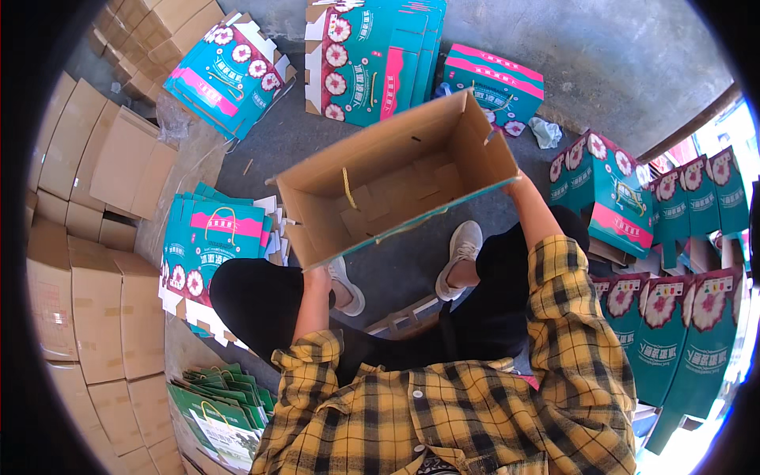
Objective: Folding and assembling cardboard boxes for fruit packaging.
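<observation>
I hold an opened cardboard carton [396, 178] up in front of me, its brown inside facing me and a yellow cord handle hanging inside. My left hand [318, 271] grips its lower left corner. At the carton's right edge, my right hand [516, 184] is mostly hidden behind the flap. The outside of the carton is teal. I sit with my knees apart, in white shoes and a yellow plaid shirt.
Stacks of flat teal cartons with flower prints lie at left [207, 241], top left [229, 75] and top middle [372, 55]. Folded teal cartons [609, 186] stand at right. Plain brown boxes [95, 301] pile up along the left. Green flat cartons [222, 400] lie at lower left.
</observation>
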`<state>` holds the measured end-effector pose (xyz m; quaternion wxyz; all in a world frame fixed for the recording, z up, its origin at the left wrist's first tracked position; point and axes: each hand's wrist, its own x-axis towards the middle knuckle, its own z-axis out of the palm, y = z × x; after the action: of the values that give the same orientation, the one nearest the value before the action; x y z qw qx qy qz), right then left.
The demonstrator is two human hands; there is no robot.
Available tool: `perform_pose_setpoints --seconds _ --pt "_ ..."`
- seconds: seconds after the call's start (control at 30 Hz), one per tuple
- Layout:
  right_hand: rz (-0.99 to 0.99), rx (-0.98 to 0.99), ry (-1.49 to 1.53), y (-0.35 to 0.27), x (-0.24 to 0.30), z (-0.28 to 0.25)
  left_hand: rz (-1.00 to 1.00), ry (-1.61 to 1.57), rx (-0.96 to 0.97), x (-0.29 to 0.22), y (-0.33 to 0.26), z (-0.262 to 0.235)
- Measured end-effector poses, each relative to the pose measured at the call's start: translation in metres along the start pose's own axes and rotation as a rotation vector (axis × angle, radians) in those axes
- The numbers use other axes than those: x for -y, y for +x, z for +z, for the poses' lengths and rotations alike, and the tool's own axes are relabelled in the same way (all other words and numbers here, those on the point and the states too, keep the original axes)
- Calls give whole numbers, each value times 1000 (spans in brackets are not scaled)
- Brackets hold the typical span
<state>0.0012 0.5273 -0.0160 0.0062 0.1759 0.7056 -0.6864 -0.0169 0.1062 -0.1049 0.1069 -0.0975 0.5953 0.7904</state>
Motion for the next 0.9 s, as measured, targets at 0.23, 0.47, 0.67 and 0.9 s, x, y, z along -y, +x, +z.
perform_pose_setpoints --seconds 0.23,0.47,0.67,0.9 --pt "-18 129 21 -7 3 19 14 -97 -63 -7 0 3" --pt "477 60 -83 23 -16 19 101 242 -40 7 17 1" --pt "-618 -24 -1112 11 -21 49 154 567 39 7 20 7" --pt "-362 268 -1297 10 -5 66 44 568 189 -13 9 16"
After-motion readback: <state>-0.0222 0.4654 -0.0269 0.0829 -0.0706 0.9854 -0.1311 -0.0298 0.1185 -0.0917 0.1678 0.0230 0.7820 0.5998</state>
